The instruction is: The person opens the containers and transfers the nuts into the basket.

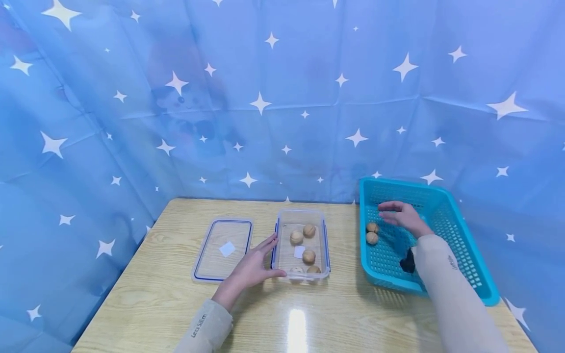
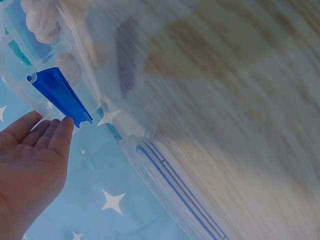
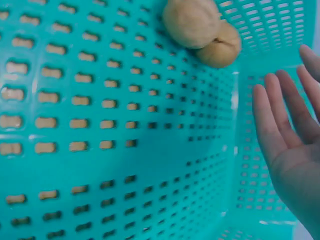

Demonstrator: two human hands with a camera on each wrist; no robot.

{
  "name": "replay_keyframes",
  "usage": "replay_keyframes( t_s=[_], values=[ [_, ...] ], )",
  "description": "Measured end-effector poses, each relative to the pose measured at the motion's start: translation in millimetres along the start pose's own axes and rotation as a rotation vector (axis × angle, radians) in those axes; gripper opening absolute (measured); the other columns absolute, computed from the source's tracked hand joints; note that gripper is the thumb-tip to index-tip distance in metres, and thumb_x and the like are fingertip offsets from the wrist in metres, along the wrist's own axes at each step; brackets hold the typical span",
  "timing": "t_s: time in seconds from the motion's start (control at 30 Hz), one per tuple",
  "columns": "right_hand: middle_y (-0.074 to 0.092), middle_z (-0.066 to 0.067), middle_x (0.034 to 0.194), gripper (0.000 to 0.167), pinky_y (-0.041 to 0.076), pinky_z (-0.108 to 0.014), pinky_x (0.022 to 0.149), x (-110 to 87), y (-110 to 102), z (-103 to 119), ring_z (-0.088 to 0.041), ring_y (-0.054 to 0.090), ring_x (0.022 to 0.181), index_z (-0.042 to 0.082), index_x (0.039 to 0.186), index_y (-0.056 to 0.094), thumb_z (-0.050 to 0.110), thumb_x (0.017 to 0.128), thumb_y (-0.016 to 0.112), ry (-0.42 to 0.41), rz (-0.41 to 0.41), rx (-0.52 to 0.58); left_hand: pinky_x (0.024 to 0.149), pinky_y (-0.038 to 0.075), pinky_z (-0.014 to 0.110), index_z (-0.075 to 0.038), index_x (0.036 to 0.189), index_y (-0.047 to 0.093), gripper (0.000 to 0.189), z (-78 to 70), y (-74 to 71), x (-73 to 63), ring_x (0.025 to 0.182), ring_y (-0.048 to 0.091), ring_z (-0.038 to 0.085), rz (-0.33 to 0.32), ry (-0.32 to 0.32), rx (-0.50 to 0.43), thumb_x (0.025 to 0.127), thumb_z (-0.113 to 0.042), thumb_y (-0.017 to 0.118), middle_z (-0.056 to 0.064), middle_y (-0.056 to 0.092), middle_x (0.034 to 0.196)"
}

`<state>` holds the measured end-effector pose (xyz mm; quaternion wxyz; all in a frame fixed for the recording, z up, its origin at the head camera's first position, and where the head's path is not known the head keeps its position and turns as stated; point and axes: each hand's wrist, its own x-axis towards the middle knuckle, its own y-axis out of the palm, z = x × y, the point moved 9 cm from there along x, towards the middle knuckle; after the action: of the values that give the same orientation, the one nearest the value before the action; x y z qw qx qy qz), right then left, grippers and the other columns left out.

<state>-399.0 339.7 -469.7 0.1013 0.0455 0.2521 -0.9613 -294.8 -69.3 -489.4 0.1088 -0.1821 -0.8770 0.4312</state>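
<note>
My left hand (image 1: 253, 267) rests at the left side of a clear plastic container (image 1: 304, 214), fingers along its wall and thumb at the near corner. In the left wrist view its fingertips are by a blue side clip (image 2: 61, 97). Several walnuts (image 1: 309, 257) lie in the container around a white square (image 1: 299, 251). Over the teal basket (image 1: 368, 274) my right hand (image 1: 407, 218) is held with fingers extended and nothing in them. Two walnuts (image 3: 192, 22) lie together against the basket's left side, apart from that hand.
A clear lid (image 1: 207, 278) with a blue seal and a white square (image 1: 227, 249) lies left of the container on the wooden table (image 1: 145, 289). Something black (image 1: 408, 262) is in the basket beside the right sleeve. A blue starry curtain (image 1: 304, 147) hangs behind the table.
</note>
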Motion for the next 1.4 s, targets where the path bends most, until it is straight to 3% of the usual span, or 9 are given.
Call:
replay_keyframes(
  t_s=[0.13,0.3,0.57,1.07,1.4],
  values=[
    [0.036,-0.029,0.153,0.063,0.056,-0.027,0.101,3.2,-3.9,8.2,0.016,0.057,0.097,-0.003,0.150,0.035,0.033,0.102,0.056,-0.016,-0.008,0.043,0.117,0.038,0.055,-0.011,0.155,0.034,0.098,1.4,0.0,-0.4,0.148,0.032,0.037,-0.006,0.005,0.001,0.079,-0.054,0.078,0.003,0.024,0.167],
    [0.038,-0.026,0.154,0.065,0.055,-0.012,0.090,3.2,-5.5,19.9,0.015,0.056,0.099,-0.001,0.150,0.037,0.037,0.101,0.057,-0.033,-0.024,0.050,0.117,0.037,0.054,-0.010,0.155,0.034,0.099,1.5,-0.1,-0.5,0.149,0.032,0.037,-0.006,0.002,0.002,0.079,-0.054,0.078,0.004,0.024,0.167],
    [0.040,-0.024,0.154,0.070,0.054,-0.010,0.089,1.2,-1.7,43.2,0.014,0.057,0.104,0.004,0.152,0.036,0.040,0.098,0.061,-0.100,-0.040,0.083,0.118,0.036,0.054,-0.010,0.155,0.034,0.098,-0.4,0.2,-1.3,0.149,0.032,0.037,-0.004,0.001,-0.001,0.078,-0.053,0.078,0.004,0.024,0.167],
    [0.049,-0.018,0.150,0.060,0.052,-0.012,0.093,-11.9,29.2,115.5,0.011,0.057,0.112,0.014,0.151,0.041,0.038,0.099,0.061,-0.223,-0.007,0.035,0.118,0.036,0.055,-0.011,0.156,0.033,0.099,0.0,-0.2,-0.2,0.149,0.031,0.037,0.005,-0.008,-0.016,0.078,-0.054,0.079,0.003,0.023,0.167],
    [0.052,-0.020,0.148,0.053,0.053,-0.015,0.095,-16.6,59.5,148.4,-0.004,0.061,0.121,0.012,0.147,0.046,0.030,0.100,0.062,-0.302,0.014,0.096,0.117,0.038,0.055,-0.012,0.156,0.034,0.098,0.7,-0.9,0.6,0.149,0.031,0.037,0.005,-0.008,-0.020,0.079,-0.053,0.079,0.001,0.023,0.167]
  ],
)
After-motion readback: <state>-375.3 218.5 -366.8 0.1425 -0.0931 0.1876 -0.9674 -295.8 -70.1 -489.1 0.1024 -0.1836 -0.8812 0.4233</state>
